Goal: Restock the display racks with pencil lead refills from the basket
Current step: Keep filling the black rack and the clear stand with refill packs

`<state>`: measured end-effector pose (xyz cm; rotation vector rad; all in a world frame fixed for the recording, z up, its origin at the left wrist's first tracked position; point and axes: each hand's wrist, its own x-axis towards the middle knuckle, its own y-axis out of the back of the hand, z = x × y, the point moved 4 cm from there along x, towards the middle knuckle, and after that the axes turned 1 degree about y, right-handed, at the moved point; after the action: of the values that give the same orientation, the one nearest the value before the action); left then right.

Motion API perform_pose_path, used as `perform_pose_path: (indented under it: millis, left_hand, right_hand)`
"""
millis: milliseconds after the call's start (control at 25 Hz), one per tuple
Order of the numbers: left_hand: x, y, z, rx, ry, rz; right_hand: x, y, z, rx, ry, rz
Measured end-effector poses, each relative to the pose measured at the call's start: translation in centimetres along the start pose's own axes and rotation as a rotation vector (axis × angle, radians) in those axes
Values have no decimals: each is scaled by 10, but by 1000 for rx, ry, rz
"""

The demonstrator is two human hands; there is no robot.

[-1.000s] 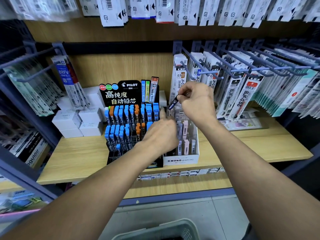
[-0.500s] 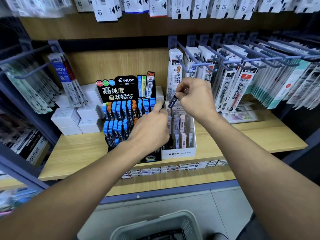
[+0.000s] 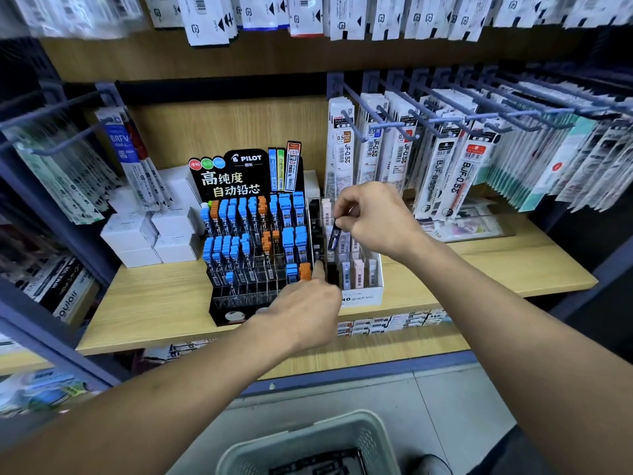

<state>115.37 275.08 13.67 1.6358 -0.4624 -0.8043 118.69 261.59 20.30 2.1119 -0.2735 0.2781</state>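
Observation:
My right hand [image 3: 375, 219] pinches a dark lead refill case [image 3: 334, 236] over the white MONO display rack [image 3: 371, 293], whose slots hold pale pink, white and black refills. My left hand [image 3: 305, 311] is at the front of that rack, next to the black PILOT rack [image 3: 251, 241] full of blue and orange refill cases. Its thumb points up against a black case; what the curled fingers hold is hidden. A grey basket [image 3: 308, 443] with dark packs sits at the bottom of the view.
Both racks stand on a wooden shelf [image 3: 479, 269]. White boxes [image 3: 150, 234] are stacked left of the PILOT rack. Blue metal hooks [image 3: 445, 111] with hanging pen refill packs jut out above right and at the left. Price labels line the shelf edge.
My right hand has lowered the dark refill case toward the MONO rack slots. My left hand has dropped down to the rack's front. The view has tilted so more of the basket shows.

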Motion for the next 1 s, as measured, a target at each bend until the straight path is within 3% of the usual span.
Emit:
perform_pose_path:
  millis: [560, 1000]
  left_hand:
    - [-10, 3, 7, 63, -59, -58]
    - [-13, 3, 6, 47, -33, -48]
  right_hand:
    - [-4, -22, -3, -43, 24, -99]
    - [-8, -68, 1, -146, -22, -281]
